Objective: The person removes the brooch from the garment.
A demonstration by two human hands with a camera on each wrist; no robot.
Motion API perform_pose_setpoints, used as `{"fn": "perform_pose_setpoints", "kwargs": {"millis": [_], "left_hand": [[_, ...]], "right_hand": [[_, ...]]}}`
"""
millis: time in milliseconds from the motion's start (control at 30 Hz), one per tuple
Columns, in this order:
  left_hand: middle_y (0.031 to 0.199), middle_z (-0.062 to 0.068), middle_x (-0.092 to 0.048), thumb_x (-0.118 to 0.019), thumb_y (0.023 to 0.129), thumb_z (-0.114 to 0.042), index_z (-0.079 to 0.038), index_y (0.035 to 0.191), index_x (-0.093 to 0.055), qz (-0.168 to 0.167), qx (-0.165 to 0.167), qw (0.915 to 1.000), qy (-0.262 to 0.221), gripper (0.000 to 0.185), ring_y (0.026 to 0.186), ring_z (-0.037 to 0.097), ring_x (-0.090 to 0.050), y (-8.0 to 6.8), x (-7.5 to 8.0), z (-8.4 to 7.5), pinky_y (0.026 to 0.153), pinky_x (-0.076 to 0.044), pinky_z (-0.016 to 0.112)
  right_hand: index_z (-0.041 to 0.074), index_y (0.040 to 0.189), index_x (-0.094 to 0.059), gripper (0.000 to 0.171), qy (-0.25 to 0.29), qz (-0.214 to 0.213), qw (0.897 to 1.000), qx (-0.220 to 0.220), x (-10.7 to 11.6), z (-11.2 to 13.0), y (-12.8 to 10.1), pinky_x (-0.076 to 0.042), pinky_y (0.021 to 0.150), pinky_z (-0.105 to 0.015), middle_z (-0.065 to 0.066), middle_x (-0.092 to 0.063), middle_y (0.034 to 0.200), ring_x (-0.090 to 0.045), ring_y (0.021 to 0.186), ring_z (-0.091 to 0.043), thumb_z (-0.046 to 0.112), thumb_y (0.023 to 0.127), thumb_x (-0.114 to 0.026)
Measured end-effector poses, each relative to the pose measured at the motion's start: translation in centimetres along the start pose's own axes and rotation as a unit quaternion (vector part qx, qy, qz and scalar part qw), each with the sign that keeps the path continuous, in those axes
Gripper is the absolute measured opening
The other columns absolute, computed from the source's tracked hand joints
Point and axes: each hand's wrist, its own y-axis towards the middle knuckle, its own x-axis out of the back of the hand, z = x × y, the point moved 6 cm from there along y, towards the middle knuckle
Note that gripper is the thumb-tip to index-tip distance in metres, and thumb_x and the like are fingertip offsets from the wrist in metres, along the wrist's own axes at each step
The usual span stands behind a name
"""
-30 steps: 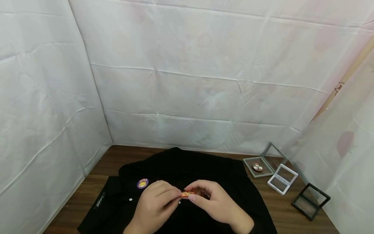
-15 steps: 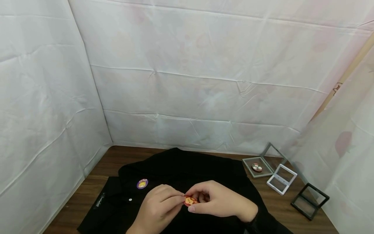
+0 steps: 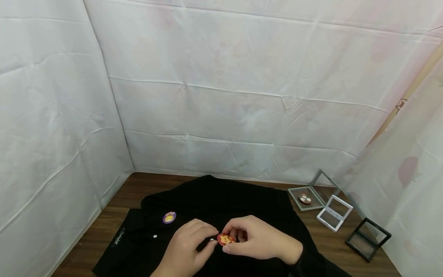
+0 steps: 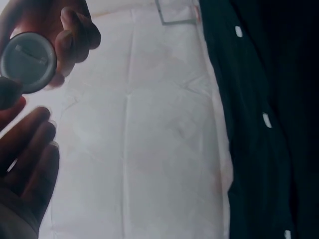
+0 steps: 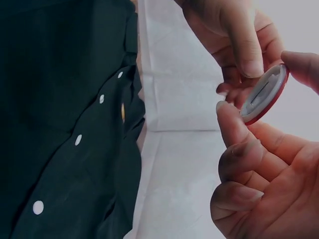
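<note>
Red round badge [image 3: 225, 239] in right hand [image 3: 259, 239], above black shirt [image 3: 238, 197]

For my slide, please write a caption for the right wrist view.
The right hand pinches a badge, its pin visible; left hand nearby.

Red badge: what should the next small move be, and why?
Perhaps the left hand could open the pin on the red badge: the right hand holds it, the pin lies across its back, apparently closed, and the left hand is close.
</note>
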Motion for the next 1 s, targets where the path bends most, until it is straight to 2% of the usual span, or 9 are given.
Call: {"fn": "perform_pose_setpoints", "kwargs": {"millis": [100,167,267,333,567,667,767,867,1000], "left_hand": [[0.107,-0.018,-0.068,-0.082,0.086,-0.013,-0.025,0.105,-0.073,0.045,0.060,0.9967,0.032,0.024,0.099,0.002,-0.065,-0.8,-0.5,1.0,0.085,-0.056,0.025],[0.109,-0.018,-0.067,-0.082,0.087,-0.016,-0.025,0.106,-0.072,0.087,0.093,0.9906,0.048,0.023,0.099,0.003,-0.065,-1.6,-0.8,1.8,0.083,-0.058,0.031],[0.113,-0.016,-0.066,-0.079,0.091,-0.022,-0.023,0.111,-0.072,0.170,0.136,0.9738,0.064,0.021,0.101,0.005,-0.065,-3.0,-1.2,3.2,0.084,-0.059,0.035],[0.115,-0.013,-0.066,-0.077,0.093,-0.024,-0.021,0.115,-0.071,0.212,0.155,0.9623,0.070,0.023,0.102,0.007,-0.065,-4.0,-1.4,4.1,0.084,-0.058,0.036],[0.119,-0.005,-0.067,-0.079,0.091,-0.030,-0.014,0.121,-0.071,0.280,0.195,0.9338,0.106,0.035,0.106,0.015,-0.066,-6.4,-1.7,6.5,0.088,-0.058,0.044],[0.118,-0.001,-0.068,-0.081,0.088,-0.034,-0.013,0.120,-0.072,0.297,0.219,0.9189,0.139,0.039,0.104,0.021,-0.067,-6.9,-1.7,7.2,0.087,-0.057,0.048],[0.117,0.003,-0.069,-0.083,0.085,-0.036,-0.011,0.119,-0.072,0.311,0.237,0.9071,0.157,0.043,0.103,0.026,-0.067,-7.2,-1.6,7.7,0.085,-0.057,0.051],[0.121,0.009,-0.067,-0.085,0.082,-0.040,-0.009,0.121,-0.072,0.333,0.255,0.8948,0.153,0.051,0.106,0.032,-0.066,-7.6,-1.9,8.3,0.086,-0.056,0.056],[0.131,0.020,-0.063,-0.086,0.078,-0.047,-0.007,0.127,-0.069,0.367,0.278,0.8776,0.134,0.065,0.117,0.042,-0.061,-8.6,-2.4,9.3,0.093,-0.050,0.064]], "right_hand": [[0.021,0.112,-0.071,0.021,-0.024,-0.020,0.999,-0.014,0.2,-0.9,-0.5,-0.044,0.052,-0.017,0.012,-0.065,0.084,-0.050,0.060,0.003,0.037,0.098,-0.072],[0.022,0.111,-0.070,0.023,-0.046,-0.036,0.998,-0.027,0.4,-1.8,-0.9,-0.046,0.052,-0.018,0.013,-0.065,0.084,-0.051,0.060,0.002,0.040,0.097,-0.072],[0.022,0.110,-0.070,0.026,-0.071,-0.056,0.994,-0.053,0.7,-3.3,-1.7,-0.049,0.053,-0.021,0.014,-0.064,0.083,-0.053,0.060,0.001,0.045,0.096,-0.072],[0.022,0.110,-0.070,0.029,-0.083,-0.064,0.992,-0.076,0.9,-4.4,-2.3,-0.050,0.054,-0.022,0.014,-0.064,0.083,-0.055,0.060,-0.001,0.047,0.096,-0.072],[0.020,0.110,-0.069,0.034,-0.116,-0.110,0.974,-0.160,2.7,-8.1,-4.8,-0.048,0.051,-0.026,0.012,-0.063,0.080,-0.057,0.059,-0.006,0.051,0.096,-0.070],[0.018,0.109,-0.069,0.036,-0.155,-0.151,0.957,-0.192,4.2,-9.6,-6.1,-0.047,0.052,-0.027,0.012,-0.061,0.079,-0.056,0.059,-0.006,0.051,0.096,-0.070],[0.016,0.107,-0.069,0.037,-0.194,-0.198,0.931,-0.237,6.1,-11.3,-7.6,-0.044,0.055,-0.027,0.011,-0.059,0.077,-0.053,0.061,-0.007,0.050,0.094,-0.073],[0.013,0.107,-0.069,0.041,-0.222,-0.233,0.904,-0.282,8.0,-13.0,-9.3,-0.042,0.058,-0.029,0.009,-0.057,0.076,-0.051,0.062,-0.009,0.050,0.093,-0.074],[0.003,0.114,-0.068,0.054,-0.247,-0.250,0.879,-0.322,10.4,-14.9,-11.9,-0.043,0.059,-0.033,0.003,-0.061,0.078,-0.053,0.064,-0.012,0.054,0.095,-0.069]]}}
